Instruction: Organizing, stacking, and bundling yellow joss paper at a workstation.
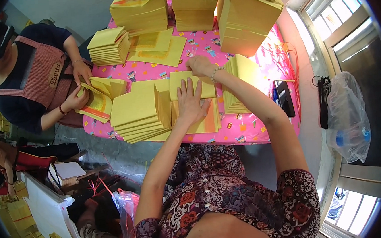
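1. Pressing down on the folded yellow sheet (207, 90), the left hand (190, 104) lies flat with its fingers a little spread. Its grip pinches nothing; the palm and fingers seem to serve as a weight, likely so the paper cannot slide or spring up.

2. The right hand (200, 66) rests at the far right corner of that sheet, fingers curled under. I cannot tell whether its grip pinches paper or only bears down with the knuckles; the pose would suit firming the far edge.

3. The folded sheet sits on the bench (263, 131) straight ahead of the person, on top of printed sheets (203, 123) whose near part shows orange. Having them directly below probably spares reaching.

4. Its long axis runs left to right, across the body; one long edge faces the person, the other the far side. Its short ends point toward the neighbouring stacks.

5. The left stack (134, 109) stands just beside it, layers fanning toward the near side; the right stack (248, 69) lies under the right forearm. Both are within easy reach, which looks deliberate.

6. At the left, a co-worker (44, 77) holds a separate printed paper (97, 105) in both hands.
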Demonstrator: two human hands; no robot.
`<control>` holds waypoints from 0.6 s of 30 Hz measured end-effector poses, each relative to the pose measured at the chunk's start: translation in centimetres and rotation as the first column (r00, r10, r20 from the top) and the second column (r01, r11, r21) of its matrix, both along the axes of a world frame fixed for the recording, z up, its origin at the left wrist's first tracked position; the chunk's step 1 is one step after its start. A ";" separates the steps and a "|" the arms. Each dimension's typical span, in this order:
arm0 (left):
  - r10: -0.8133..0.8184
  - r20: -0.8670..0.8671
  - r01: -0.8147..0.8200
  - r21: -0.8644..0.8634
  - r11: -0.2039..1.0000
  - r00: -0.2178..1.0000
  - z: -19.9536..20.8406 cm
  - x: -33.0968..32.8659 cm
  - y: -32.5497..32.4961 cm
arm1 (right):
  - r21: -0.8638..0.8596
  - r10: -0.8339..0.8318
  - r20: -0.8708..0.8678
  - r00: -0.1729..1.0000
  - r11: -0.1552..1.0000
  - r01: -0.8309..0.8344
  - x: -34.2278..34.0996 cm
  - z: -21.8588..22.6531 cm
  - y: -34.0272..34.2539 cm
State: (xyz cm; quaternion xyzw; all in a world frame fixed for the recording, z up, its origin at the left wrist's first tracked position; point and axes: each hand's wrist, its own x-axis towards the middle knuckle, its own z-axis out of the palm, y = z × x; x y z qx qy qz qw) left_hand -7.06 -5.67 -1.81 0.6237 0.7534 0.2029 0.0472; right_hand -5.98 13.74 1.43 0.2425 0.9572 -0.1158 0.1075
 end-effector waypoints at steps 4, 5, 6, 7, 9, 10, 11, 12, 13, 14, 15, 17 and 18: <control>-0.007 0.025 0.007 -0.002 1.000 1.000 0.0 -0.1 0.0 | 0.009 -0.017 -0.048 0.999 1.000 0.017 0.0 0.1 -0.2; -0.010 0.028 0.010 -0.005 1.000 1.000 0.1 -0.1 0.0 | 0.008 0.007 -0.050 0.999 1.000 -0.006 0.1 0.3 -0.1; -0.011 0.027 0.012 -0.020 1.000 1.000 0.1 -0.1 0.0 | 0.009 0.027 -0.052 0.998 1.000 -0.027 0.2 0.4 0.0; -0.012 0.026 0.013 -0.034 0.999 1.000 0.2 -0.2 0.1 | 0.006 0.020 -0.049 0.999 1.000 -0.020 0.2 0.4 0.1; -0.017 0.019 0.018 -0.052 0.998 1.000 0.2 -0.3 0.1 | 0.004 0.027 -0.043 0.999 1.000 -0.027 0.2 0.6 0.0; -0.016 0.010 0.016 -0.068 0.998 1.000 0.1 -0.4 0.1 | 0.001 0.025 -0.041 0.999 1.000 -0.025 0.0 0.7 -0.2; -0.017 0.011 0.017 -0.071 0.997 1.000 0.0 -0.4 0.1 | 0.016 0.006 -0.025 1.000 1.000 -0.006 -0.1 0.8 -0.3; -0.015 0.011 0.016 -0.074 0.997 1.000 0.0 -0.4 0.2 | 0.031 -0.012 -0.010 1.000 0.999 0.013 -0.2 0.7 -0.4; -0.012 0.011 0.013 -0.076 0.997 1.000 -0.1 -0.4 0.1 | 0.030 -0.013 -0.011 1.000 0.999 0.013 -0.2 0.6 -0.5; -0.012 0.010 0.013 -0.078 0.997 1.000 -0.1 -0.4 0.1 | 0.048 -0.006 -0.019 1.000 0.999 0.007 -0.2 0.6 -0.6; -0.016 0.011 0.017 -0.081 0.997 1.000 -0.2 -0.4 0.2 | 0.068 0.000 -0.028 1.000 0.998 0.002 -0.2 0.3 -0.5; -0.022 0.009 0.023 -0.082 0.996 1.000 -0.3 -0.3 0.4 | 0.069 -0.021 -0.021 1.000 0.997 0.023 -0.1 -0.1 -0.3; -0.027 0.013 0.028 -0.094 0.995 1.000 -0.3 -0.3 0.3 | 0.068 -0.036 -0.011 0.999 0.997 0.037 -0.2 0.1 -0.4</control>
